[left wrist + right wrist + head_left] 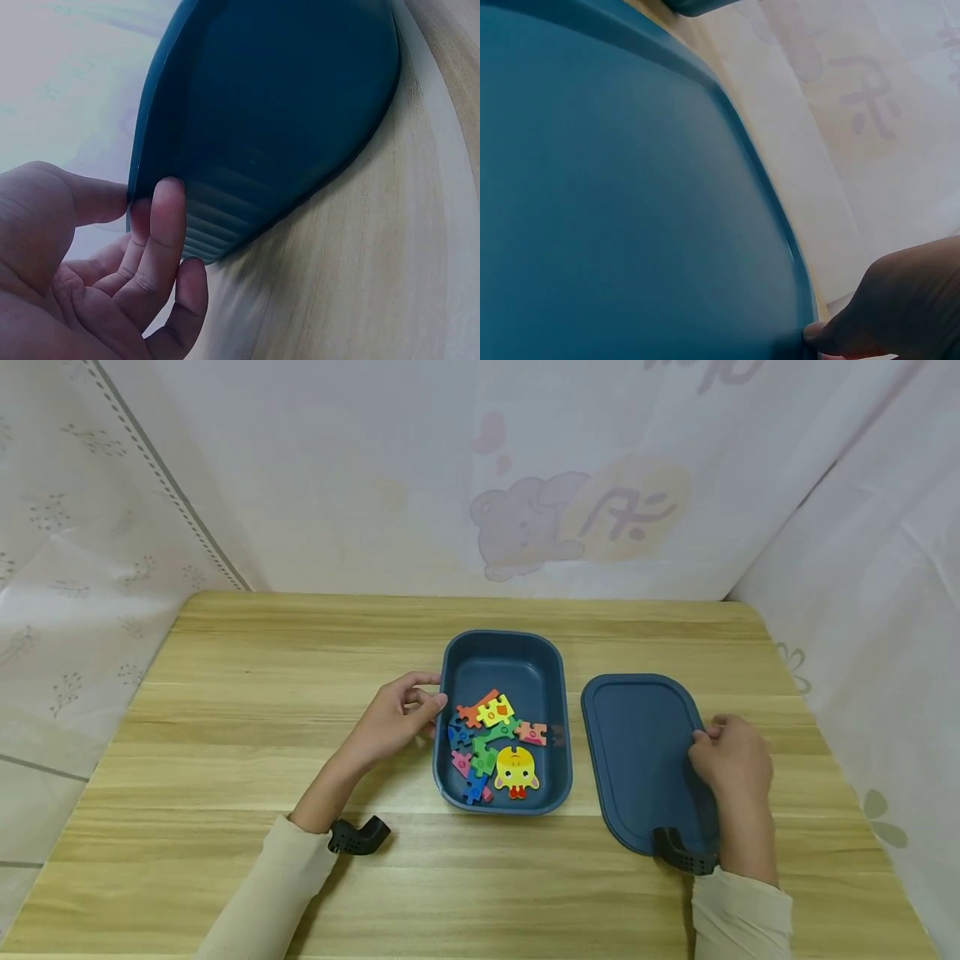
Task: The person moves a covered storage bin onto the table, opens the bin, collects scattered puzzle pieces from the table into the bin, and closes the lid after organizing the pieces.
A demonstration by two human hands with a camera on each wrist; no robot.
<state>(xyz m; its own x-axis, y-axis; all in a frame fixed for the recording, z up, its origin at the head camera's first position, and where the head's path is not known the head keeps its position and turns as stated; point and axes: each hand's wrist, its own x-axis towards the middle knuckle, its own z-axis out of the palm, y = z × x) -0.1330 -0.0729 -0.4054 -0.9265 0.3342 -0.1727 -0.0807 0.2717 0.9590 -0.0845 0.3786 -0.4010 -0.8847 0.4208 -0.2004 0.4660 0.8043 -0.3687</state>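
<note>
A dark blue rectangular box (pixel 502 660) with rounded corners stands on the table. Jigsaw pieces lie inside it: a yellow animal head (pixel 517 770), a yellow piece (pixel 496 711), a green piece (pixel 483 763) and several in orange, blue and pink. My left hand (pixel 397 718) pinches the box's left rim, thumb on the rim and fingers against the outer wall (pixel 285 97). To the right of the box is a matching blue lid (pixel 645 760). My right hand (pixel 733 764) pinches the lid's right edge; in the right wrist view the thumb (pixel 821 334) sits at that edge.
The wood-grain table (pixel 285 643) has a far edge close to a pale printed curtain (pixel 360 485). More patterned cloth (pixel 885 610) hangs at the sides. Each wrist wears a black camera mount (pixel 360 837).
</note>
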